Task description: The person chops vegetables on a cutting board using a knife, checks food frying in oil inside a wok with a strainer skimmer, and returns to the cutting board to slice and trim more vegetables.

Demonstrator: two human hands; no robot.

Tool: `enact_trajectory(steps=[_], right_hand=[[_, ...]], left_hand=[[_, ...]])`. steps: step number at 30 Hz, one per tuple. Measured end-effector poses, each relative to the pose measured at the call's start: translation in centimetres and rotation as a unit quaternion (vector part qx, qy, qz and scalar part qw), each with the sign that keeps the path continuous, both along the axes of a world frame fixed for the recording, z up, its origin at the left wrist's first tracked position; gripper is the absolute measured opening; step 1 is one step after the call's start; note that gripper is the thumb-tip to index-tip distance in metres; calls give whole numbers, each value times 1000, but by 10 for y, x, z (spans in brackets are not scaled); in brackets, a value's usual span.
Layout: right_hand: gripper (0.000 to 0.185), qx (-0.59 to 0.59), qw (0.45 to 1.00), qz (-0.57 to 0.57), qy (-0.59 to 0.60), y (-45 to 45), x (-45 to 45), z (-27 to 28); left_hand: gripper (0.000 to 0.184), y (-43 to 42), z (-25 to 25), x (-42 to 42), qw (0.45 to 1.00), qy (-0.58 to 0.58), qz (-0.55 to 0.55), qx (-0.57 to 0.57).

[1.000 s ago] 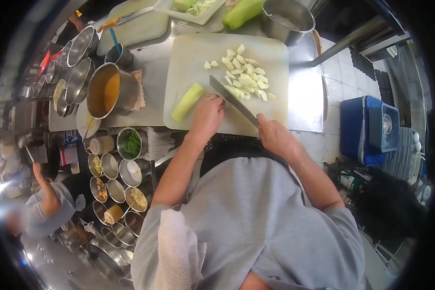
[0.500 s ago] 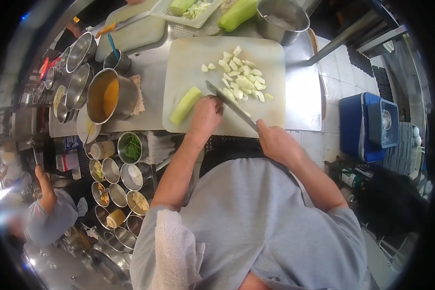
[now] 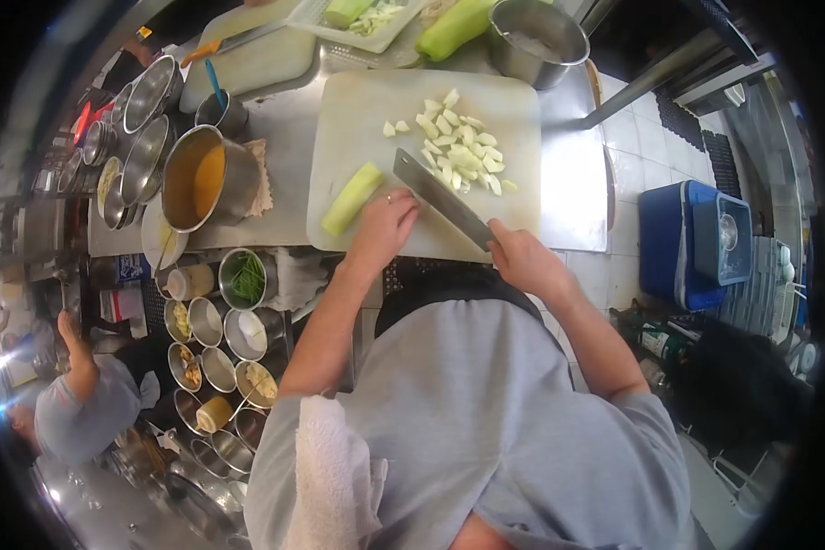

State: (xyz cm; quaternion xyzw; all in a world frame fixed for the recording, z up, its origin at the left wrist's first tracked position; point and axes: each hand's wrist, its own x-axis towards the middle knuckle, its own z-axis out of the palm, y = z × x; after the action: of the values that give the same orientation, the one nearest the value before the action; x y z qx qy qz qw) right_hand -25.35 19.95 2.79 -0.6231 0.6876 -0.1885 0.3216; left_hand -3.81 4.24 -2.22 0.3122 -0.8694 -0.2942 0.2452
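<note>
My right hand point(image 3: 522, 258) grips the handle of a cleaver point(image 3: 444, 200), whose wide blade slants up and left over a white cutting board point(image 3: 357, 105). Beside the blade's left side is my left hand point(image 3: 385, 225), its fingers bent and held together; whatever lies under them is hidden. A peeled pale green gourd piece point(image 3: 352, 199) rests on the board just left of that hand. Past the blade lies a heap of chopped gourd chunks point(image 3: 465, 148), with two small bits apart on the left.
Behind the board are a whole green gourd point(image 3: 454, 32), a steel pot point(image 3: 539, 41) and a white basket point(image 3: 376, 38). A pot of orange liquid point(image 3: 206, 179) stands left, above several steel containers point(image 3: 220, 368). Another person point(image 3: 87, 394) is at far left; a blue cooler point(image 3: 666, 243) is right.
The cleaver has turned so more of its blade face shows. My left hand has shifted slightly left, away from the blade. The gourd piece and chunks stay put.
</note>
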Motion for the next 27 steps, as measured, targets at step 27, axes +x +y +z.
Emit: enact_trajectory(steps=[27], right_hand=[[14,67,997,20,43,14,-2,38]], left_hand=[[17,-14,-16,-7,993,20,-110,-41]])
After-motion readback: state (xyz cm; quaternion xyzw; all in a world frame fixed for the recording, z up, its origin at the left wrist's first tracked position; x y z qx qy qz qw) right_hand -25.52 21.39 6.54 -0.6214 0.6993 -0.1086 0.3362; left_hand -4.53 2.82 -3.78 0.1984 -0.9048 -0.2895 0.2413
